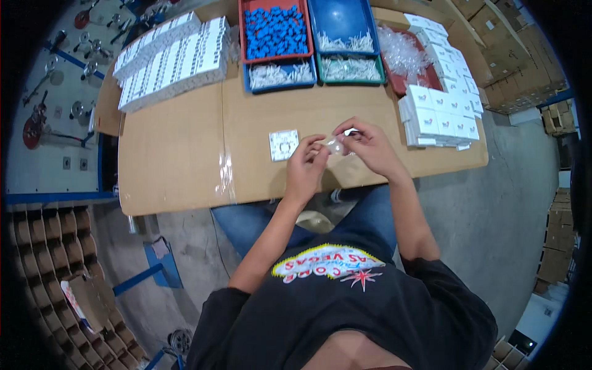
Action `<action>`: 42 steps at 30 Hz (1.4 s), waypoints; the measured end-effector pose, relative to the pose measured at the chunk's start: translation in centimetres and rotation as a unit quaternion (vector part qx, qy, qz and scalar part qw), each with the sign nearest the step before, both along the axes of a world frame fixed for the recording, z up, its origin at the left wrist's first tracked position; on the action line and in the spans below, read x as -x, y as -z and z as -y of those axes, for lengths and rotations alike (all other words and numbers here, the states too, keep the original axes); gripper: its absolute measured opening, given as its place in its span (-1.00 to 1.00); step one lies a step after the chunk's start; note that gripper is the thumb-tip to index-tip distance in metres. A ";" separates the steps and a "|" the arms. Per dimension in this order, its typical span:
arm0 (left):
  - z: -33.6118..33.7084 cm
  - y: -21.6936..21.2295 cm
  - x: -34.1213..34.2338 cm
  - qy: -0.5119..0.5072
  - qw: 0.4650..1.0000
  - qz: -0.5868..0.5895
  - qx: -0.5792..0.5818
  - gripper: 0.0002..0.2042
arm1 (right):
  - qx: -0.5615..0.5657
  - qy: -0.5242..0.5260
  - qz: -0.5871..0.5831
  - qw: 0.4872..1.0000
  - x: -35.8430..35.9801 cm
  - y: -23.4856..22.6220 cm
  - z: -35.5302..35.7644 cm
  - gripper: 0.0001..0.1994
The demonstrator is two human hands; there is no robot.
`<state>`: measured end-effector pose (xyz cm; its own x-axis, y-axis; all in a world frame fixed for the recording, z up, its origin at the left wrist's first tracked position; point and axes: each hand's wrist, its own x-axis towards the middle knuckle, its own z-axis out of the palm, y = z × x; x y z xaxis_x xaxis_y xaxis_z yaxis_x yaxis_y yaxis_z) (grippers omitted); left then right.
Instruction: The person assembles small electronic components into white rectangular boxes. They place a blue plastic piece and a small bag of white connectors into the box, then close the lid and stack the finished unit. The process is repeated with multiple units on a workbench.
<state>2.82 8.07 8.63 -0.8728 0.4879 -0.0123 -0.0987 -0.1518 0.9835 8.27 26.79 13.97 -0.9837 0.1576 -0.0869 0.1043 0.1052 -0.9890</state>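
Observation:
Both of my hands meet over the near part of the cardboard-covered table, with a small clear plastic bag (335, 146) between them. My left hand (304, 168) pinches the bag's left side between thumb and fingers. On its other side, my right hand (372, 150) grips the bag with closed fingertips. Whether anything is inside the bag I cannot make out. Just left of my left hand, a white square plate (283, 145) with a cut-out pattern lies flat on the cardboard (179, 154).
Along the far side stand a red tray (245, 60) of blue pieces and blue (336, 24) and green (353, 80) trays with white pieces. A red tray (431, 77) holds clear bags. Stacked white boxes (435, 117) and rows of white cartons (176, 65) flank them.

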 end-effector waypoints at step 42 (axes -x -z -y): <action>2.9 -0.7 -1.9 -0.229 0.931 -0.234 0.163 -0.77 | -0.038 0.105 0.012 0.994 -1.1 4.4 6.0 -0.85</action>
<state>4.70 5.17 9.36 -0.9353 0.1011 0.3390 0.3536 0.2417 0.9036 9.34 20.82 9.54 -0.9264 0.3659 -0.0891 0.1544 0.1533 -0.9761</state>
